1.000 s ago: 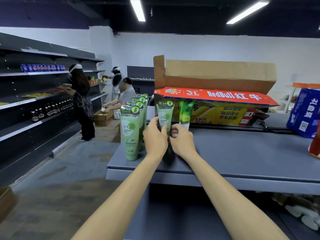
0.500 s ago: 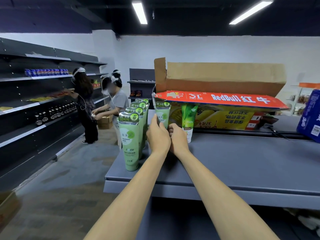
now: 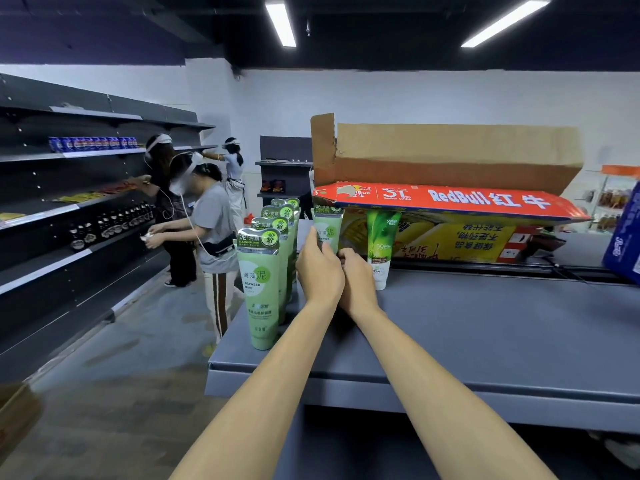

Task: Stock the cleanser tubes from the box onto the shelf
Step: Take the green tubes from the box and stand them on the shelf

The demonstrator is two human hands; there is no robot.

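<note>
A pale green cleanser tube [image 3: 327, 227] stands upright on the grey shelf [image 3: 485, 334], held by both hands. My left hand [image 3: 319, 268] grips its left side and my right hand [image 3: 356, 278] holds its lower right; its base is hidden behind them. To the left, a row of several matching green tubes [image 3: 262, 289] runs back along the shelf's left edge. A darker green tube [image 3: 381, 251] stands just right of my hands. Behind it lies the open cardboard box [image 3: 450, 202] with a red flap.
A blue package [image 3: 625, 237] sits at the shelf's far right. Three people stand in the aisle [image 3: 121, 358] to the left, near dark wall shelves [image 3: 69, 209] with bottles and cans. A brown box corner [image 3: 17, 410] shows at lower left.
Both hands have pushed the held tube farther back on the shelf, toward the box. The person in the grey shirt has stepped closer along the aisle.
</note>
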